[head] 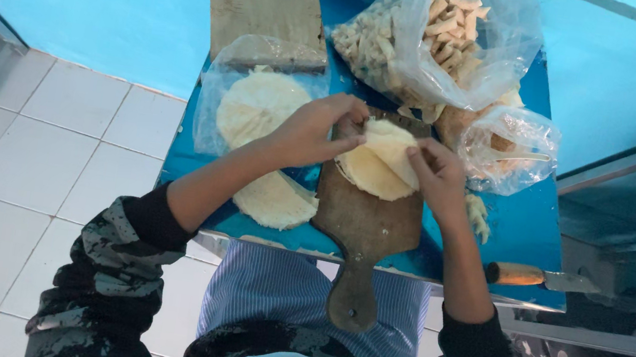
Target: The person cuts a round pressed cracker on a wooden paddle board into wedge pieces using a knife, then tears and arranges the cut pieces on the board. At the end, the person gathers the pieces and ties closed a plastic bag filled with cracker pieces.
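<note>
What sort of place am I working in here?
Probably a small food-prep stall or home kitchen: a blue table on white tiled floor, a wooden paddle board with thin dough rounds, and bags of rolled snacks.

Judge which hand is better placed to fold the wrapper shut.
Right, probably: the right hand pinches the raised flap of the pale wrapper, while the left hand only steadies its far edge.

Both forearms reach forward, sleeves pushed up; left hand [310, 131] and right hand [438, 175] meet mid-tabletop, fingers curled in pinching grips
</note>
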